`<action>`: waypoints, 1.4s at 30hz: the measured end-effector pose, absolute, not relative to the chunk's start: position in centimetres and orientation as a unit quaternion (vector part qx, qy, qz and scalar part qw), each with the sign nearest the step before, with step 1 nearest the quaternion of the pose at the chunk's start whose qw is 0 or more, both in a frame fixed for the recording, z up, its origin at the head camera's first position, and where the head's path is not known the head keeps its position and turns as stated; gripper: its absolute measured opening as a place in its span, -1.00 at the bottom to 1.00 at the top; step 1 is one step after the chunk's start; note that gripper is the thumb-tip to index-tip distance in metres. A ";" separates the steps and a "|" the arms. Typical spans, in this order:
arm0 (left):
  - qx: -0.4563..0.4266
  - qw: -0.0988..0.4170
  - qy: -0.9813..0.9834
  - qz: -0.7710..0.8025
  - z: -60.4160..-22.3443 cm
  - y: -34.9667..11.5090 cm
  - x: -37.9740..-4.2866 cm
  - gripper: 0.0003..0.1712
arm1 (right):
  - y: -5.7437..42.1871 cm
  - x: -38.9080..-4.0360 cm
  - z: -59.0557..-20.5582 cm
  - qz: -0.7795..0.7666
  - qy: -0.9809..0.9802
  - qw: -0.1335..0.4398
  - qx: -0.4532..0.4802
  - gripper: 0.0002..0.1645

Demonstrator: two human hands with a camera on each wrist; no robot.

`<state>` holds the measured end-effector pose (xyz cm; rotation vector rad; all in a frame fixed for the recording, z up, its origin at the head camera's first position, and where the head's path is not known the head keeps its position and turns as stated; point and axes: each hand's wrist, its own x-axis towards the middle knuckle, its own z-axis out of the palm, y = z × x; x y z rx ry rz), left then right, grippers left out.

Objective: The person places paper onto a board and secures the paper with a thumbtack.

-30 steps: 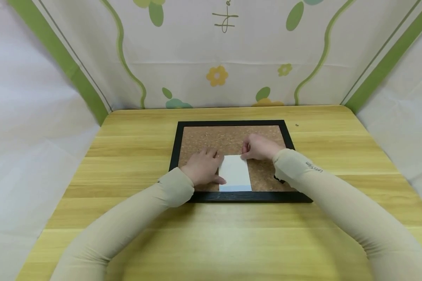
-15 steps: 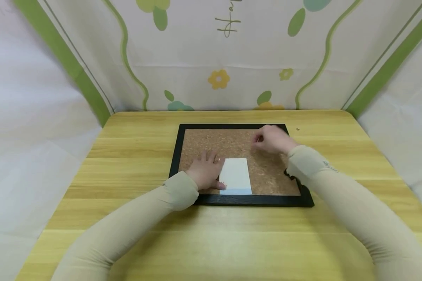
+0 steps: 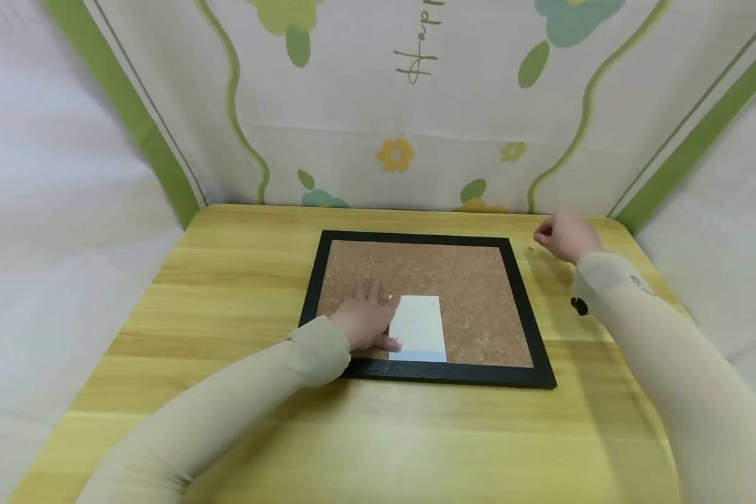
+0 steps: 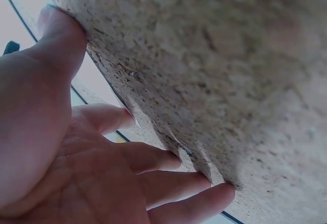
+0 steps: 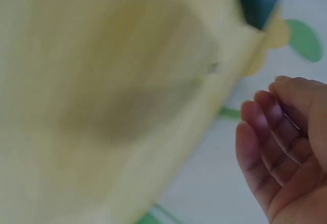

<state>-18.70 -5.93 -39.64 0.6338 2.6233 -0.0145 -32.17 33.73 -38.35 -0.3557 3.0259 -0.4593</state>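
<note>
My left hand [image 3: 367, 318] lies with spread fingers on the cork board [image 3: 479, 308], its thumb and index finger touching the left edge of a white card [image 3: 417, 323]. The card has a pale blue strip along its near edge. In the left wrist view, the fingertips of my left hand [image 4: 122, 157] press on the cork. My right hand [image 3: 567, 236] hovers over the table right of the board, fingers loosely bent and nothing visible in them. A tiny object [image 3: 531, 248] lies on the table close to it; its kind is too small to tell.
The board's black frame [image 3: 447, 373] surrounds the cork on the wooden table [image 3: 378, 434]. A white cloth with printed flowers [image 3: 395, 155] hangs behind the table's far edge, with pale fabric [image 3: 69, 245] at the sides.
My right hand has left the card's upper right corner and moved right and away, off the board and over the table. The left hand has stayed on the card's left edge.
</note>
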 end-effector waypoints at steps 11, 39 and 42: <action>0.232 0.221 0.947 -0.005 -39.6 -5.1 -18.8 0.13 | 37.1 -32.3 -40.8 -0.162 0.984 0.033 -0.072 -0.65; 0.222 0.239 0.945 -0.002 -39.3 -4.8 -18.7 0.12 | 36.9 -32.1 -41.3 -0.186 0.980 0.031 -0.067 -0.64; 0.223 0.240 0.945 -0.002 -39.3 -4.8 -18.7 0.11 | 37.0 -31.6 -40.7 -0.202 0.976 0.016 -0.073 -0.64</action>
